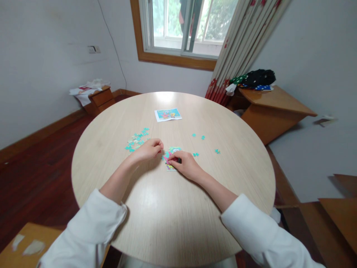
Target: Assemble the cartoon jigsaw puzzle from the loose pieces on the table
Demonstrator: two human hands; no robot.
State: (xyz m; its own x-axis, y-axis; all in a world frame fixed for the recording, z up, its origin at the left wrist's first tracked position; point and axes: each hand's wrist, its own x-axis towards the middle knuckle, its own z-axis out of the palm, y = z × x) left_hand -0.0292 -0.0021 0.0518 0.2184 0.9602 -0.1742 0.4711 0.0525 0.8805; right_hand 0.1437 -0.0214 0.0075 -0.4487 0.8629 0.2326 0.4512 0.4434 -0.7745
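A partly joined jigsaw puzzle (171, 168) in pink, yellow and green lies flat near the middle of the round table (156, 208). Over it is my right hand (185, 164), its thumb and forefinger closed on a puzzle piece at the left side of the joined part. The hand hides much of the puzzle. My left hand (152, 149) hovers just left of it, fingers curled together; whatever they hold, if anything, is hidden. Beside my left hand lies a heap of loose turquoise puzzle pieces (135, 140), partly behind the wrist.
A printed picture sheet (168, 114) lies toward the far side of the table. Several single pieces, one of them a turquoise piece (217, 151), are scattered to the right. Beyond the table stand a wooden cabinet (275, 108) with clothes on top and a small wooden stool (102, 98).
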